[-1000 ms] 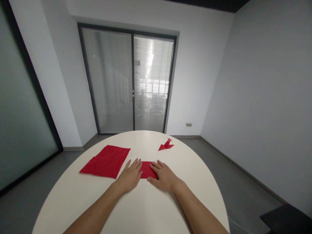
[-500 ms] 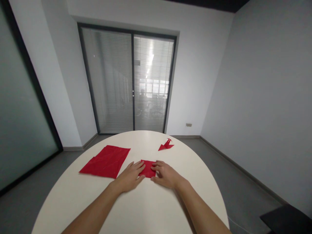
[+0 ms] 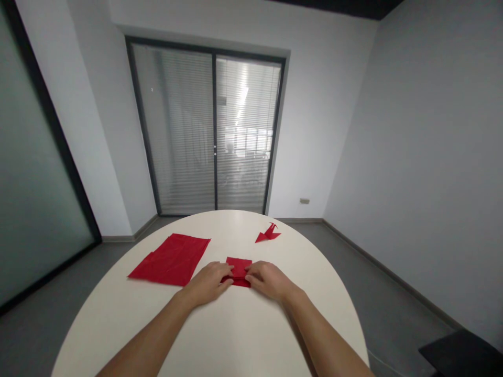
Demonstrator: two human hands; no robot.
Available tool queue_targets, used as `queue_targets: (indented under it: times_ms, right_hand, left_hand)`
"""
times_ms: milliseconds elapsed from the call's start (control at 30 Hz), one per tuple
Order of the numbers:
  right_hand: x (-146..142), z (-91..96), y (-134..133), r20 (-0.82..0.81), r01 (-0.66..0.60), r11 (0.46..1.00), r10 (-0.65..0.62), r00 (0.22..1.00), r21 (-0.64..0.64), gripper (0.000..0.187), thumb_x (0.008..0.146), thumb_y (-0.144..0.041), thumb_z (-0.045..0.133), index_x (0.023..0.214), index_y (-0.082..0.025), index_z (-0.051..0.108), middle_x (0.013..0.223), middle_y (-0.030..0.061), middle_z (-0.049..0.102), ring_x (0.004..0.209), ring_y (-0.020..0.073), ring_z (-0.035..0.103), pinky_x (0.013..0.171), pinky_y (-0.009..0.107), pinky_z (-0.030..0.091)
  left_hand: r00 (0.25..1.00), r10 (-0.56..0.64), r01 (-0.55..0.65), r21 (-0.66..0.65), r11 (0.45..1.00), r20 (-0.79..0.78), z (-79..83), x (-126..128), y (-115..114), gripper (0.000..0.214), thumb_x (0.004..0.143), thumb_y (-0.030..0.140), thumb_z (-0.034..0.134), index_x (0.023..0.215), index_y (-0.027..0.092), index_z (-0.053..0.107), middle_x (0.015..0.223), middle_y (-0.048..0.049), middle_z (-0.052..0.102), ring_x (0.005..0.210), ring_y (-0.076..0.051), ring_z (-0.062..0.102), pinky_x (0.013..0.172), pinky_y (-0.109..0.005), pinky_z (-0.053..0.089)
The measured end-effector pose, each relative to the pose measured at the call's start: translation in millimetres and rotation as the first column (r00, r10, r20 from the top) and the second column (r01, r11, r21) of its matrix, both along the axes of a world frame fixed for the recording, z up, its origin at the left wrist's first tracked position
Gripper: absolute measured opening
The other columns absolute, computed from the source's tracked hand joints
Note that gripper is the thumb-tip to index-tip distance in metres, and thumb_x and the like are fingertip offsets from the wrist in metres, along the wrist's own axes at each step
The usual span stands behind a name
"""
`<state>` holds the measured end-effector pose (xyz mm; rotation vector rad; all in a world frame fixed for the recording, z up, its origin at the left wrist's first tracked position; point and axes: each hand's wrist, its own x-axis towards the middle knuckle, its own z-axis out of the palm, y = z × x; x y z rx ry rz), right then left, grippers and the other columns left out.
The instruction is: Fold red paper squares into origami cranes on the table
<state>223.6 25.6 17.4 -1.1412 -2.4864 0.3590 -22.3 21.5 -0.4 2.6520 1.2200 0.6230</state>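
Note:
A small folded piece of red paper (image 3: pixel 239 266) lies on the table between my two hands. Its near edge is lifted, with a dark gap and another red layer below. My left hand (image 3: pixel 212 281) pinches the paper's left side between thumb and fingers. On the right side, my right hand (image 3: pixel 267 278) grips it in the same way. Fingertips cover both side edges of the paper. Beyond my right hand stands a red paper crane (image 3: pixel 269 233). Left of my left hand lie large red paper sheets (image 3: pixel 171 260), slightly creased.
The round, cream-coloured table (image 3: pixel 204 340) carries all the paper. Behind its far edge is a glass partition with blinds (image 3: pixel 176 136). A dark flat object (image 3: pixel 463 353) sits low at the right, off the table.
The paper's near edge has come up, showing a fold line and a lower layer. My fingers, earlier spread on top of the paper, have drawn in to pinch its sides.

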Motion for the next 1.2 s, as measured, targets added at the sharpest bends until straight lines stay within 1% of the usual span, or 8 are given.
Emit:
queue_targets:
  times_ms: [167,333,433,533,667,867,1100,1200]
  right_hand:
    - [0,1.2,-1,0.008,0.021,1.000,-0.021,1.000,-0.010,0.024,0.093,-0.029,0.050,0.093,-0.020,0.072,0.090,0.0054,0.072,0.083,0.0188,0.061,0.074,0.026,0.038]
    - [-1,-0.4,0,0.007,0.077,0.997,-0.077,0.997,-0.010,0.024,0.093,-0.030,0.050,0.087,-0.020,0.070,0.085,0.0046,0.070,0.078,0.0185,0.059,0.069,0.026,0.037]
    - [-3,-1.0,0,0.003,0.105,0.994,-0.105,0.994,0.008,0.024,0.093,-0.030,0.050,0.083,-0.020,0.068,0.081,0.0040,0.069,0.076,0.0185,0.059,0.067,0.027,0.036]
    - [-5,-0.5,-1,0.002,0.109,0.994,-0.109,0.994,0.010,0.024,0.094,-0.029,0.049,0.082,-0.020,0.068,0.082,0.0038,0.069,0.077,0.0186,0.059,0.067,0.027,0.035]
    - [-4,-2.4,0,-0.043,0.120,0.993,-0.119,0.992,0.001,0.019,0.093,-0.027,0.050,0.093,-0.021,0.068,0.089,0.0041,0.071,0.081,0.0189,0.062,0.069,0.027,0.037]
    - [-5,-13.4,5,-0.146,0.153,0.987,-0.160,0.976,-0.055,0.027,0.092,-0.025,0.050,0.114,-0.023,0.064,0.102,0.0054,0.073,0.087,0.0196,0.065,0.075,0.027,0.043]
    - [-9,-22.3,8,-0.161,0.210,0.977,-0.213,0.964,-0.038,0.029,0.092,-0.024,0.050,0.120,-0.023,0.058,0.099,0.0059,0.071,0.089,0.0198,0.064,0.077,0.027,0.044]
    - [-11,-24.7,8,-0.159,0.225,0.974,-0.226,0.961,-0.024,0.028,0.092,-0.024,0.050,0.119,-0.022,0.056,0.096,0.0060,0.070,0.087,0.0196,0.063,0.076,0.027,0.043]
  left_hand:
    - [0.999,0.043,-0.043,-0.021,0.999,-0.010,3.3,2,-1,0.024,0.093,0.028,0.052,0.110,0.022,0.069,0.116,-0.0084,0.072,0.106,-0.025,0.063,0.095,-0.036,0.045]
    - [0.997,0.076,-0.076,-0.056,0.996,-0.005,8.6,3,-4,0.020,0.092,0.027,0.051,0.098,0.021,0.069,0.101,-0.0063,0.073,0.094,-0.023,0.065,0.083,-0.031,0.046]
    - [0.996,0.084,-0.083,-0.062,0.995,0.012,10.1,4,-5,0.020,0.093,0.028,0.049,0.094,0.022,0.068,0.103,-0.0059,0.073,0.095,-0.023,0.065,0.082,-0.031,0.046]
    - [0.996,0.078,-0.076,-0.076,0.994,0.031,10.7,4,-6,0.023,0.094,0.028,0.047,0.097,0.022,0.068,0.111,-0.0061,0.073,0.101,-0.023,0.065,0.086,-0.031,0.046]
    - [0.996,0.080,-0.077,-0.090,0.993,0.039,10.8,3,-6,0.023,0.094,0.028,0.047,0.098,0.023,0.069,0.111,-0.0065,0.073,0.102,-0.023,0.065,0.089,-0.032,0.046]
    - [0.995,0.092,-0.088,-0.091,0.992,0.041,7.6,2,-4,0.016,0.092,0.026,0.051,0.090,0.022,0.066,0.118,-0.0066,0.071,0.103,-0.023,0.065,0.087,-0.031,0.047]
    - [0.995,0.058,-0.055,-0.042,0.998,0.079,8.1,3,-5,0.015,0.093,0.022,0.048,0.090,0.020,0.063,0.106,-0.0074,0.069,0.100,-0.022,0.061,0.088,-0.031,0.047]
    - [0.995,0.069,-0.066,-0.056,0.996,0.068,6.9,2,-4,0.012,0.091,0.021,0.049,0.091,0.021,0.062,0.103,-0.0069,0.068,0.098,-0.022,0.061,0.086,-0.032,0.047]
